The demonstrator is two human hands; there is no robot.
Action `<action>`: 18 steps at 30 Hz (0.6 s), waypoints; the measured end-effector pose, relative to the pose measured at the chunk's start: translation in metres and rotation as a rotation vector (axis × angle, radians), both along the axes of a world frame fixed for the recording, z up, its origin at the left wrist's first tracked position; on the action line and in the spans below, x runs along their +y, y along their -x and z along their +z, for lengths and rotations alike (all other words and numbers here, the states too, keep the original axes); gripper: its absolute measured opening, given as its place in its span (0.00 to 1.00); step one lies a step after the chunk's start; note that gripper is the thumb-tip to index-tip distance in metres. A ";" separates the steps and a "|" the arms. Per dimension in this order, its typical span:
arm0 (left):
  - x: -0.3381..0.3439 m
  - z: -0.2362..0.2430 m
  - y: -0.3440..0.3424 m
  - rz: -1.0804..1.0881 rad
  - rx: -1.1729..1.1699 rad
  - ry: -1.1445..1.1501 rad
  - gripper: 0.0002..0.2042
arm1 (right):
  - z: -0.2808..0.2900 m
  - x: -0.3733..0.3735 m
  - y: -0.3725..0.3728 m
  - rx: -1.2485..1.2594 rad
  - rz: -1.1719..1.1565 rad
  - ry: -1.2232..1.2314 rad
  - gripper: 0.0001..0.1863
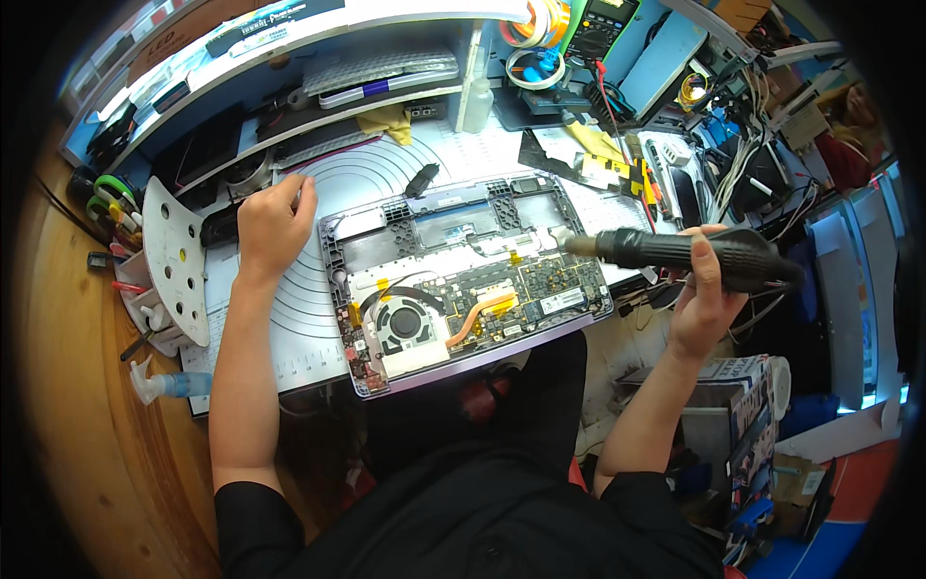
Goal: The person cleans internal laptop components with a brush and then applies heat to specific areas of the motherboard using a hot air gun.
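Note:
An opened laptop base (468,280) lies in front of me with its insides facing up. Its fan (403,323), copper heat pipe (470,318) and circuit board (540,280) show. My right hand (709,299) grips a black hot-air gun (656,250) with a brownish nozzle. The nozzle points left over the laptop's right side, apart from the board as far as I can see. My left hand (277,224) rests as a loose fist on the mat, left of the laptop's far corner. No thing shows in it, though its palm is hidden.
A white holed tool holder (174,265) and a spray bottle (172,384) stand at the left. A shelf (367,101) runs along the back. A small black part (422,180) lies behind the laptop. A multimeter (600,29) and tangled cables (748,159) sit at the far right.

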State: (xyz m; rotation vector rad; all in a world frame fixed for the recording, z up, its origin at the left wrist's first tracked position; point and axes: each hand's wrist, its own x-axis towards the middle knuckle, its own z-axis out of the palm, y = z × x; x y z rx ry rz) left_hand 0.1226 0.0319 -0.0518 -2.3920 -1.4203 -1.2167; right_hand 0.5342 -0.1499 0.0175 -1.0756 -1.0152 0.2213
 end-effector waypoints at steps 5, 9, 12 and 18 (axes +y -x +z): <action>0.001 0.000 0.000 0.004 0.000 -0.007 0.09 | 0.000 0.010 0.002 0.013 0.078 0.060 0.14; 0.003 -0.001 0.002 0.005 0.013 -0.012 0.10 | 0.002 0.030 0.007 0.047 0.116 0.023 0.11; 0.002 -0.001 0.002 0.013 0.011 -0.021 0.10 | 0.004 0.043 0.014 -0.013 0.057 0.071 0.10; 0.003 -0.003 0.002 -0.006 -0.007 0.000 0.08 | 0.005 0.062 0.026 0.010 0.157 0.020 0.10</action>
